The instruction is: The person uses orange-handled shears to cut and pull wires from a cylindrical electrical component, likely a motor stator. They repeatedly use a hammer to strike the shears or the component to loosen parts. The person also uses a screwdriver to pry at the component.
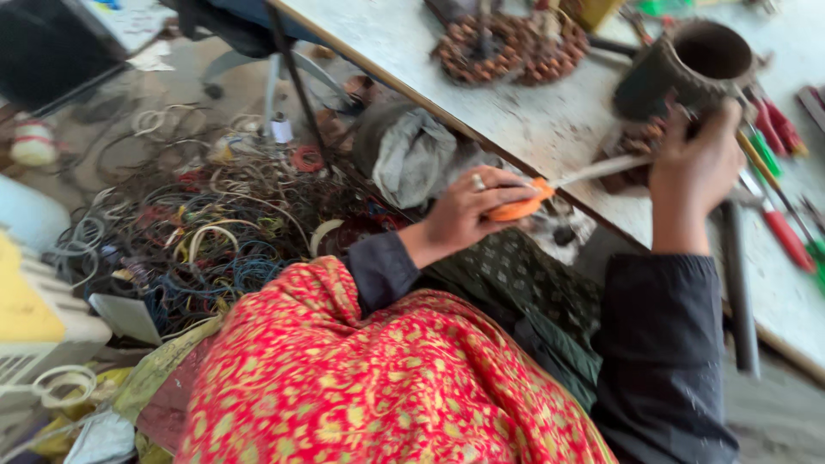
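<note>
1. A tangle of loose wires (206, 232) in many colours spreads across the floor at far left, beside a pale plastic crate (34, 326) at the frame's edge

2. A red and gold patterned shawl (378, 387) fills the lower centre, draped over the seated person's lap and hiding the floor beneath

3. The left hand (468, 210), a ring on one finger, is closed around an orange handle (520, 208); the fingers curl over its top, just off the table's near edge

4. From that handle a pale, flat blade (601, 169) runs right and slightly upward, crossing the table edge toward the other hand

5. A crumpled grey cloth (412, 155) lies just under the table edge, behind the left hand

6. The worktable (533, 120), its pale top scuffed and stained, runs diagonally from upper centre to lower right; bare surface lies between the copper coil windings (511, 47) at the top and the hands

7. The right hand (700, 163) is raised over the table with its back to the camera; motion blur and the angle leave it unclear whether its fingers are clenched or what they press, though it sits against the base of a dark hollow cylinder (687, 69)

8. Red and green handled tools (782, 228) crowd the table's right side, just beside the right hand, leaving little free space there
</note>
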